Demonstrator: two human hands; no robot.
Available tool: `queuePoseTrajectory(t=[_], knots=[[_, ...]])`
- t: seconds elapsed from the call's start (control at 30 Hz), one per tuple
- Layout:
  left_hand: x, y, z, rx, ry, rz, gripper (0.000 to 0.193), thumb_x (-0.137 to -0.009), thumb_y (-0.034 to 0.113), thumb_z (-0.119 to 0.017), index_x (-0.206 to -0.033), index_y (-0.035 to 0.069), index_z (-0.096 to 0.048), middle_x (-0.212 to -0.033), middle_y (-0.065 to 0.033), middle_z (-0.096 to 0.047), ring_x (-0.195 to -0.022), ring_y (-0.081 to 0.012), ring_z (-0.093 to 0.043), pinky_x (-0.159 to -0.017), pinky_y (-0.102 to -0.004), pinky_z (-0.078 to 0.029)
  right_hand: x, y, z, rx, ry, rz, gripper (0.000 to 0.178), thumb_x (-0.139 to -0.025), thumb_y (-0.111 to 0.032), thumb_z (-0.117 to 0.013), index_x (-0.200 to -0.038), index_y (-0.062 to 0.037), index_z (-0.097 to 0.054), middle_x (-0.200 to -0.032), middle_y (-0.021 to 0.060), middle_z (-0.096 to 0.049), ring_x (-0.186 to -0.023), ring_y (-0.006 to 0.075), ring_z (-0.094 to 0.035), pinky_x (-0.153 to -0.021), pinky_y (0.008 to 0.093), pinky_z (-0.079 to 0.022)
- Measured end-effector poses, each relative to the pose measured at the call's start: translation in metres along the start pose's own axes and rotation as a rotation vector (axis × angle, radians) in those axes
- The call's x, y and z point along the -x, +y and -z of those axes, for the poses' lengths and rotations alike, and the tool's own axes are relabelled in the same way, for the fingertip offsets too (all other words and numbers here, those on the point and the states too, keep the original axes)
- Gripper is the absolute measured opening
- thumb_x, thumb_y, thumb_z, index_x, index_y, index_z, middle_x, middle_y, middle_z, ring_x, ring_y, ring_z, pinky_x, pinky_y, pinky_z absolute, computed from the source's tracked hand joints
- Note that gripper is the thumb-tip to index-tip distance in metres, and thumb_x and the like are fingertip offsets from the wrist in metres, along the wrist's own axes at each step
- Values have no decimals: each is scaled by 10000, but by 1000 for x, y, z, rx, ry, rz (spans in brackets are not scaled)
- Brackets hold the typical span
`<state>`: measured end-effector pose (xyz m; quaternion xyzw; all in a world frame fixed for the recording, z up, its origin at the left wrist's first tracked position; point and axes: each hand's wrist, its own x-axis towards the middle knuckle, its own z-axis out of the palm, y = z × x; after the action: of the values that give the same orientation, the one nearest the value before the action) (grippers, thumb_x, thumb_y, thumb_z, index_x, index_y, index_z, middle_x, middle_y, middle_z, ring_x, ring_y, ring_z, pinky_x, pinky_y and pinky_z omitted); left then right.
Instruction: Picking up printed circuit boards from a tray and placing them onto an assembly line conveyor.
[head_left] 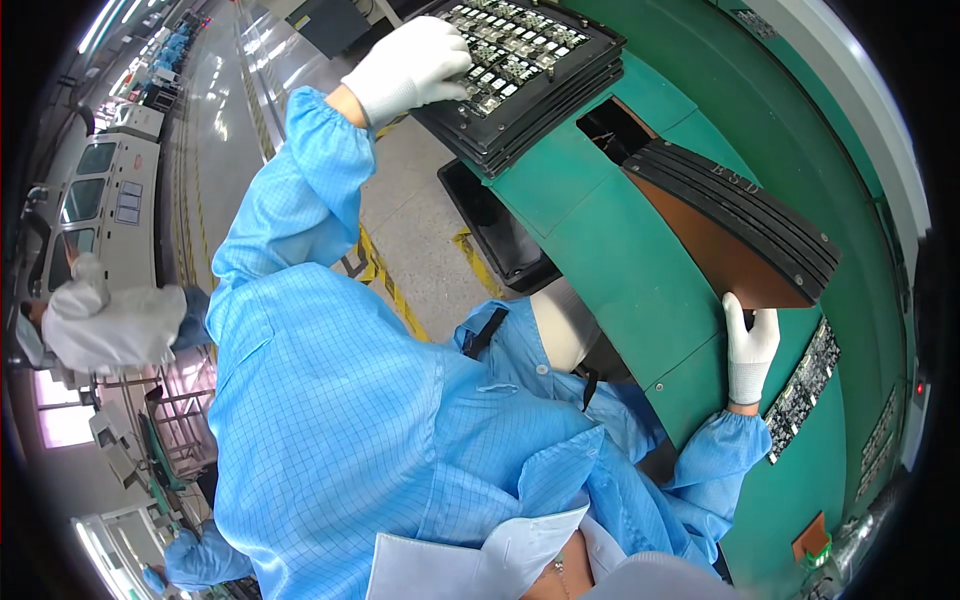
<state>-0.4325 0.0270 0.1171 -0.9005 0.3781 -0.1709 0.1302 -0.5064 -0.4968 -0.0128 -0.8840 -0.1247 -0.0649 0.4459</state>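
My left hand [415, 70], in a white glove, reaches to the left edge of a black tray [490, 134] that tops a stack. Its fingers are bent together with the thumb over the tray's edge; whatever they pinch is hidden. Rows of small circuit boards [520, 42] fill this tray. On the right, my white-gloved right hand [752, 350] grips the near end of a long box [715, 225] with a black ribbed top and brown side. Its fingers and thumb are bent around the lower corner. Beside that wrist lies a panel of circuit boards [805, 390].
The green worktable [600, 270] curves along my right. Below its edge stands a black bin [490, 225] on the floor. Yellow-black tape [385, 285] marks the floor. At far left a person in a pale coat [115, 320] stands by a white machine [110, 210].
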Motion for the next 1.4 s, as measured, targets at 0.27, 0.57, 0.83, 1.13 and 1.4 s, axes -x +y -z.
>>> queuePoseTrajectory(t=[0.27,0.57,0.83,1.13,1.4], knots=[[2,0,-15,38,-11,-9,311,-746,321,-788,-825,60,-639,-904,-88,-602,-948,-297,-590,-896,-408,-483,-1,0,-3,44,18,12,283,-929,-133,-717,-1146,28,-632,-1039,92,-696,-950,164,-641,-864,306,-508],[-4,-5,0,106,-28,24,392,-750,421,-746,-813,46,-652,-833,-109,-622,-910,-326,-606,-811,-449,-496,1,0,-3,-91,4,47,220,-954,-95,-679,-1107,51,-619,-990,96,-664,-895,170,-599,-834,312,-483],[-3,2,-4,118,-150,55,348,-734,402,-769,-773,79,-646,-879,-73,-627,-933,-289,-590,-873,-415,-472,2,4,-2,23,52,116,247,-915,-103,-687,-1112,31,-625,-1004,138,-652,-869,231,-600,-802,340,-480],[-8,-9,-7,-44,-194,-29,350,-756,464,-753,-838,128,-697,-914,-9,-678,-1014,-246,-621,-895,-399,-475,4,-8,-5,-75,51,64,234,-966,-174,-666,-1053,36,-613,-852,102,-584,-759,190,-496,-731,323,-444],[-10,4,1,-43,-132,-137,277,-734,334,-785,-808,109,-643,-862,-28,-631,-959,-248,-601,-884,-382,-481,16,-31,8,486,-28,27,294,-948,-207,-669,-1090,39,-594,-950,195,-594,-847,360,-563,-767,428,-466]])
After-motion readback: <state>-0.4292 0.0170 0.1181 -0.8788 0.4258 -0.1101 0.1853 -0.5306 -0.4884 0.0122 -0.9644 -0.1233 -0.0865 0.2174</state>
